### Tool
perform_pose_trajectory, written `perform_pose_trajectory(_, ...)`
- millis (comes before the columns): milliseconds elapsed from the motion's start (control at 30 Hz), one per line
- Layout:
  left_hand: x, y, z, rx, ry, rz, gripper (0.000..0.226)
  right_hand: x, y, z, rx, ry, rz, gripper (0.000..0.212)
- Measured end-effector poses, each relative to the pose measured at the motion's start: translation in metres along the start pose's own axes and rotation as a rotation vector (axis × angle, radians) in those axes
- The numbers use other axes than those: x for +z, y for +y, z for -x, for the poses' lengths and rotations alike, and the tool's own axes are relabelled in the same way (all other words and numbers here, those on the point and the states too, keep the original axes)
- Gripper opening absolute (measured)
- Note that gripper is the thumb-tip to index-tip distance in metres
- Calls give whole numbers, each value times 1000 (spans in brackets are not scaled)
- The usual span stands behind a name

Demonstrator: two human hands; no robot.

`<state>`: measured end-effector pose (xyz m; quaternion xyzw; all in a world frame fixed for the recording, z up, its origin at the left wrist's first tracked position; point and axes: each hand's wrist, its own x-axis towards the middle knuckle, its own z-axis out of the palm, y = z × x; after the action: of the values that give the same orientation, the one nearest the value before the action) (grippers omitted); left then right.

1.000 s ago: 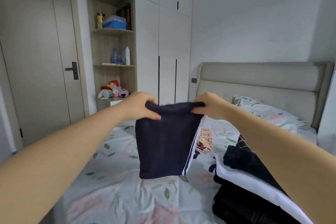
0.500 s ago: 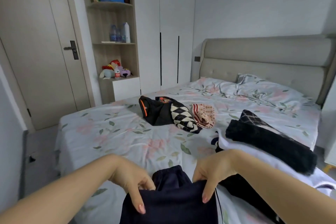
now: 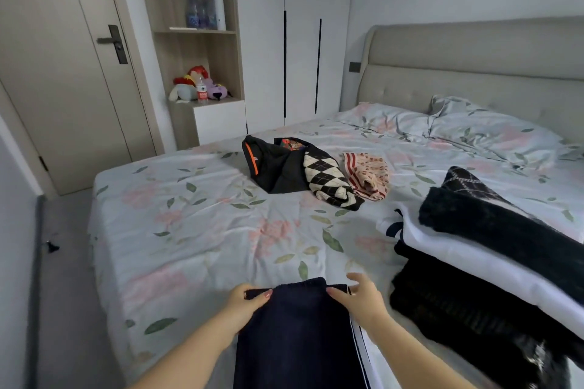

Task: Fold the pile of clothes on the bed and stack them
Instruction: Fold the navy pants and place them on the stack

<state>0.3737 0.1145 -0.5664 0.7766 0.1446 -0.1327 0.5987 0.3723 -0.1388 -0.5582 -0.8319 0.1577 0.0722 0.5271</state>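
- Since the earlier frame, we have lowered the garment (image 3: 297, 335); its top edge now lies stretched out on the bed (image 3: 205, 230), where before it was bunched between the hands.
- We keep the garment at the near edge of the bed, directly in front of us, with the elastic band pointing away. This gives a flat surface to fold on.
- Left hand (image 3: 246, 303): the thumb lies over the left corner of the band and the fingers curl beneath it, pinching the cloth. We judge that this grip keeps the edge taut.
- Right hand (image 3: 360, 300): the thumb rests on the right corner and the forefinger lifts clear above it. We cannot tell whether the remaining fingers pinch the cloth from below.
- We hold the two corners apart so that the band lies straight and the white side stripe runs along the right edge.
- We keep the stack (image 3: 474, 262) just to the right of the garment, within reach. It holds dark and white folded pieces.
- We note that the pile (image 3: 316, 174) sits further up the bed, well apart from the hands. Three pieces lie there unfolded: black, argyle and pink.
- Judgement: the task is partly done. This garment needs smoothing and folding before it goes on the stack.
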Motion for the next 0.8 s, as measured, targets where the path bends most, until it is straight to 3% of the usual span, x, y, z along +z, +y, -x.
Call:
perform_pose_trajectory(100,17,-23,4,26,122,16,35,14,25,15,11,-39,104,104)
perform_pose_trajectory(200,20,-36,25,47,160,-12,46,11,46,39,26,-68,144,113)
perform_pose_trajectory(367,4,-47,70,-162,-14,-54,84,-17,71,73,172,-75,173,102)
perform_pose_trajectory(500,-10,-53,79,-325,-124,43,106,-26,70,85,184,-124,96,66)
perform_pose_trajectory(567,-7,-51,85,-363,-240,65,101,-29,72,90,199,-128,-5,49)
perform_pose_trajectory(633,-2,-47,88,-381,-330,83,90,-31,74,93,217,-162,-126,46)
perform_pose_trajectory(800,16,-40,85,-326,-297,148,71,-25,61,91,240,-355,-260,46)
